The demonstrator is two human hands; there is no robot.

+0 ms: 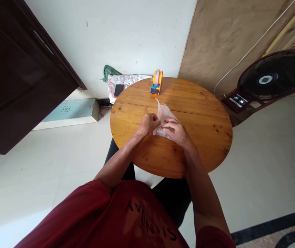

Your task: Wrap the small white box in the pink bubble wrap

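A thin, whitish translucent plastic bag (165, 111) lies crumpled near the middle of the round wooden table (201, 120). My left hand (149, 124) pinches the bag's left edge, with thumb and forefinger pressed together. From the right, my right hand (176, 131) bends over the bag, its fingertips closed on the plastic near the left hand. The fingers partly cover the bag, and whether anything is inside it I cannot make out. Farther back on the tabletop stands an orange and blue tape dispenser (157, 82), apart from both hands.
Behind the table's left edge is a printed white sack (112, 81) with a dark phone-like object (119, 90) on it and a green bag (110, 71) beside it. A black fan (271, 79) stands at right. A dark door (20, 69) juts in at left.
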